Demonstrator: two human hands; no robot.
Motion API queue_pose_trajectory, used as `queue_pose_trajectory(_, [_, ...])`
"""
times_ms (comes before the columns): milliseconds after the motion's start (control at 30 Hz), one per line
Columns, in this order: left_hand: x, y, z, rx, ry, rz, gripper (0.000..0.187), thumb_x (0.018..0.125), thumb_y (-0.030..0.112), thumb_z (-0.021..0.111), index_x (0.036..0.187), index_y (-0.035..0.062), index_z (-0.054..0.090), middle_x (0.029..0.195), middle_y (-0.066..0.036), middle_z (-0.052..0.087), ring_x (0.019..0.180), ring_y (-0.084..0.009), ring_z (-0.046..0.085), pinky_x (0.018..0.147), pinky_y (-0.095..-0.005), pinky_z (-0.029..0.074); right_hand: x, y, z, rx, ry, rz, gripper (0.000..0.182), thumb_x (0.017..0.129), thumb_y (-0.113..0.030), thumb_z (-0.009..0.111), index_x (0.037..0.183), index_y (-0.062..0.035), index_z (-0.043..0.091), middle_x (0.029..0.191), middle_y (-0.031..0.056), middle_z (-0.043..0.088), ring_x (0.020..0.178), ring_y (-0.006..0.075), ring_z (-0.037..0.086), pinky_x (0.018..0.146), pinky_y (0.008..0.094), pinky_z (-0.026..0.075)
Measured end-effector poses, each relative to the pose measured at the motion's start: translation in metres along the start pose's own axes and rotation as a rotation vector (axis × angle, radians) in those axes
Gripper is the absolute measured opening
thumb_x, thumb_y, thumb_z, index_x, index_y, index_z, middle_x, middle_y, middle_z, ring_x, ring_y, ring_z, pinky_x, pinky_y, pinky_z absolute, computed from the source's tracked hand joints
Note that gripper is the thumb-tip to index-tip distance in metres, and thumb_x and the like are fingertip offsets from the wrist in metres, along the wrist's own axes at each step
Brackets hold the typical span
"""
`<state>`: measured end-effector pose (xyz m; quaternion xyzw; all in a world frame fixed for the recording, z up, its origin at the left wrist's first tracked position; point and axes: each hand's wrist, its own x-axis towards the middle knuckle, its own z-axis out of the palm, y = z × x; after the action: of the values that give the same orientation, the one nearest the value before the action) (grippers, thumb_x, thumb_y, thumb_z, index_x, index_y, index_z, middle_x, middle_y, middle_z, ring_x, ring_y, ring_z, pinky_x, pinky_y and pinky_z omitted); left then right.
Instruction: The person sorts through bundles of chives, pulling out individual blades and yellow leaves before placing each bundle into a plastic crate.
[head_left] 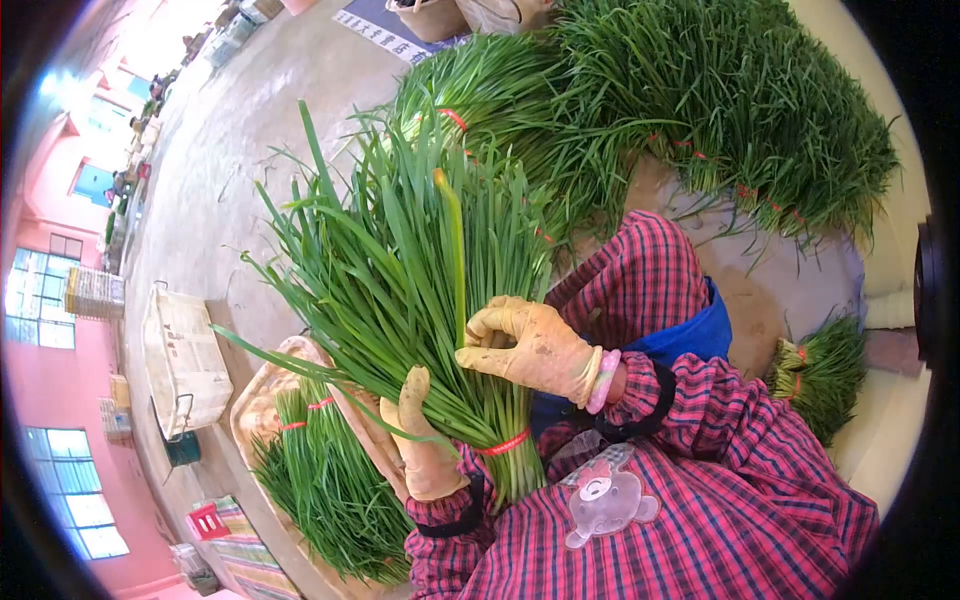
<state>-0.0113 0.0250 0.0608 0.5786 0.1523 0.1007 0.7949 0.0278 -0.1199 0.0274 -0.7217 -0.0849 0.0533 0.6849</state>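
A large bunch of garlic chives (pixel 400 260) stands tilted in front of my chest, with a red band (pixel 503 443) around its pale stems. My left hand (pixel 422 450), in a soiled cream glove, supports the bunch from its left side. Its thumb shows, while the other fingers are hidden behind the stems. On the near side, my right hand (pixel 530 350), gloved too, has thumb and forefinger closed at the lower part of a yellowed chive leaf (pixel 455 250). The leaf's orange-brown tip rises among the green blades.
Banded chives (pixel 720 110) lie heaped at the upper right. A basket (pixel 355 425) beside my left arm holds more bunches, and a small pile (pixel 825 375) lies at right. Farther left are a white crate (pixel 185 355) and a red item (pixel 207 522) on the floor.
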Motion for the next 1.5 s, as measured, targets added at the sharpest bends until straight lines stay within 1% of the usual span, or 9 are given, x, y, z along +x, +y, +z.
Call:
queue_pose_trajectory(67, [0.000, -0.001, 0.001, -0.045, -0.015, -0.004, 0.048, 0.084, 0.010, 0.059, 0.128, -0.0069, 0.049, 0.117, -0.017, 0.060, 0.100, -0.0245, 0.064, 0.087, -0.0363, 0.053, 0.003, 0.002, -0.005, -0.223, -0.089, -0.165, 0.028, 0.077, -0.033, 0.072, 0.086, -0.0070, 0.069, 0.080, 0.0088, 0.062, 0.076, 0.0249, 0.061, 0.069, 0.0354, 0.050])
queue_pose_trajectory(200, [-0.002, 0.003, 0.005, -0.029, 0.008, 0.012, 0.045, 0.085, 0.010, 0.059, 0.125, -0.0074, 0.050, 0.115, -0.016, 0.061, 0.099, -0.0237, 0.064, 0.087, -0.0356, 0.053, 0.002, -0.006, -0.009, -0.381, -0.218, -0.193, 0.026, 0.076, -0.037, 0.072, 0.085, -0.0128, 0.071, 0.089, 0.0105, 0.061, 0.089, 0.0292, 0.058, 0.080, 0.0394, 0.047])
queue_pose_trajectory(500, [0.011, -0.023, -0.032, -0.074, 0.013, -0.042, 0.040, 0.085, 0.004, 0.058, 0.123, -0.0065, 0.052, 0.112, -0.015, 0.062, 0.095, -0.0199, 0.065, 0.082, -0.0290, 0.054, -0.006, 0.015, -0.010, -0.217, -0.220, -0.210, 0.024, 0.075, -0.034, 0.074, 0.084, -0.0133, 0.069, 0.098, 0.0112, 0.059, 0.097, 0.0307, 0.056, 0.086, 0.0397, 0.044])
queue_pose_trajectory(667, [0.005, -0.008, -0.012, -0.096, 0.015, -0.041, 0.040, 0.085, 0.004, 0.059, 0.124, -0.0051, 0.052, 0.112, -0.014, 0.062, 0.093, -0.0207, 0.065, 0.082, -0.0312, 0.055, -0.006, -0.001, -0.007, -0.406, -0.230, -0.262, 0.025, 0.072, -0.036, 0.075, 0.083, -0.0146, 0.070, 0.097, 0.0115, 0.059, 0.095, 0.0321, 0.056, 0.084, 0.0413, 0.044])
queue_pose_trajectory(833, [-0.001, -0.002, -0.003, -0.151, 0.070, -0.027, 0.042, 0.084, 0.003, 0.060, 0.125, -0.0035, 0.052, 0.111, -0.013, 0.063, 0.092, -0.0220, 0.065, 0.081, -0.0339, 0.055, -0.003, 0.010, -0.006, -0.336, -0.285, -0.173, 0.027, 0.073, -0.034, 0.078, 0.080, -0.0110, 0.068, 0.098, 0.0102, 0.057, 0.096, 0.0296, 0.054, 0.085, 0.0402, 0.043])
queue_pose_trajectory(900, [0.002, -0.007, -0.012, -0.109, 0.043, -0.054, 0.041, 0.084, 0.005, 0.061, 0.124, -0.0033, 0.052, 0.112, -0.013, 0.063, 0.092, -0.0221, 0.065, 0.082, -0.0338, 0.055, -0.006, 0.017, -0.003, -0.309, -0.155, -0.280, 0.024, 0.074, -0.034, 0.076, 0.081, -0.0121, 0.069, 0.096, 0.0111, 0.059, 0.095, 0.0321, 0.057, 0.083, 0.0409, 0.044])
queue_pose_trajectory(1333, [0.011, -0.021, -0.027, -0.094, 0.016, -0.042, 0.041, 0.084, 0.006, 0.064, 0.121, -0.0059, 0.054, 0.110, -0.012, 0.063, 0.093, -0.0193, 0.065, 0.082, -0.0311, 0.055, -0.016, 0.013, 0.005, -0.085, -0.032, -0.187, 0.021, 0.072, -0.016, 0.079, 0.081, -0.0030, 0.065, 0.104, 0.0104, 0.054, 0.100, 0.0261, 0.056, 0.087, 0.0355, 0.046])
queue_pose_trajectory(1400, [0.016, -0.035, -0.043, 0.040, 0.078, -0.051, 0.046, 0.086, 0.012, 0.061, 0.126, -0.0062, 0.047, 0.114, -0.015, 0.060, 0.094, -0.0225, 0.064, 0.084, -0.0338, 0.055, -0.017, 0.016, 0.007, -0.078, 0.003, -0.219, 0.022, 0.072, -0.015, 0.079, 0.081, -0.0028, 0.064, 0.104, 0.0104, 0.054, 0.101, 0.0257, 0.056, 0.087, 0.0346, 0.046])
queue_pose_trajectory(1500, [0.014, -0.032, -0.039, -0.043, 0.058, -0.045, 0.040, 0.086, 0.006, 0.062, 0.123, -0.0044, 0.054, 0.113, -0.012, 0.062, 0.094, -0.0191, 0.064, 0.083, -0.0309, 0.054, -0.019, 0.014, 0.008, -0.075, 0.029, -0.222, 0.022, 0.072, -0.014, 0.079, 0.080, -0.0026, 0.063, 0.103, 0.0107, 0.054, 0.101, 0.0255, 0.056, 0.087, 0.0344, 0.046])
